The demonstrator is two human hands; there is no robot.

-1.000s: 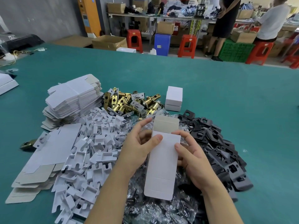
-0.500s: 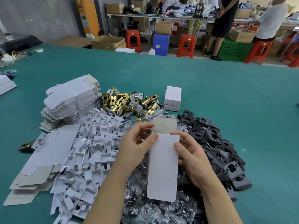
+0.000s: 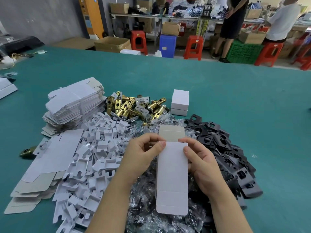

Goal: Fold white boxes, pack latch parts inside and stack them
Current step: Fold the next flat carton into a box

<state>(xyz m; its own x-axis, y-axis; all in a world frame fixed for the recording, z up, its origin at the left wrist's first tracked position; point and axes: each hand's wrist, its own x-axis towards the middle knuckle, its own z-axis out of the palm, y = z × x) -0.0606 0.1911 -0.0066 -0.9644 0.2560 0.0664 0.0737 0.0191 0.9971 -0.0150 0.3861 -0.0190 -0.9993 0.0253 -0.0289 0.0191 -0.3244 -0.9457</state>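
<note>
Here both hands hold one box blank [image 3: 172, 175] up over the heap of clear bags [image 3: 148, 204], lengthwise away from the body. Left hand [image 3: 143, 157]: thumb lies on the white face at its upper left corner, other fingers curled behind; a pinch grip. Right hand [image 3: 200, 163]: thumb on the upper right edge, fingers wrapped behind the panel; also gripping. Holding at the two top corners leaves the far flap [image 3: 171, 135], grey side showing, free to be bent, and keeps the side creases under the thumbs; likely the box is about to be squared open. The near flap hangs unfolded toward the body, so folding is judged to be at an early step and nothing is packed in this one. Supplies are ranged in an arc within reach: stack of flat blanks [image 3: 75, 105] far left, more loose blanks [image 3: 43, 167] near left, white plastic inserts [image 3: 94, 157] beside the left forearm, brass latches [image 3: 133, 106] straight ahead, black plates [image 3: 225, 152] to the right. Two finished boxes [image 3: 180, 101] sit stacked beyond the latches on the green table [image 3: 252, 101], apart from the raw stock, presumably so done work stays separate. One stray latch [image 3: 27, 151] lies at the far left edge of the loose blanks.
</note>
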